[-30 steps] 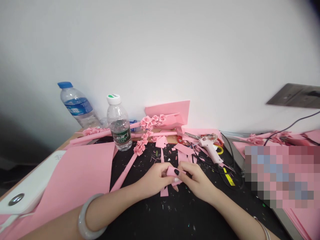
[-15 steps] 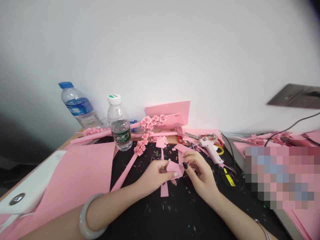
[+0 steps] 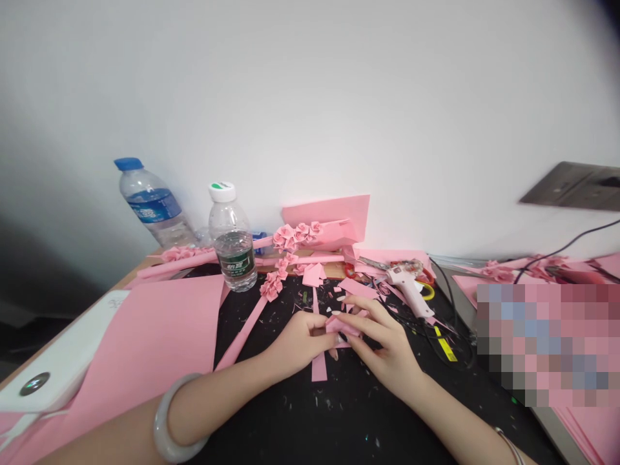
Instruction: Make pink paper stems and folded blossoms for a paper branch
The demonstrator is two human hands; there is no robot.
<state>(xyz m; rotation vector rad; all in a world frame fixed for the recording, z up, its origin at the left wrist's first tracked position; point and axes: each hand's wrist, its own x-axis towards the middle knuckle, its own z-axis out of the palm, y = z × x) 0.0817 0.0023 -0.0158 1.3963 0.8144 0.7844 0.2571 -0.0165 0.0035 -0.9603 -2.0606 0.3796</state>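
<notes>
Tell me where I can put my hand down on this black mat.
Try the black mat between the left forearm and right forearm: only tiny specks. Past the left hand and right hand it's crowded: pink scraps, hot glue gun, paper roses.

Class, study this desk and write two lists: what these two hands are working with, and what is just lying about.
Working with: the folded pink paper piece, held between the left hand and the right hand.

Lying about: pink paper roses, a hot glue gun, a green-labelled water bottle, a blue-capped water bottle.
</notes>
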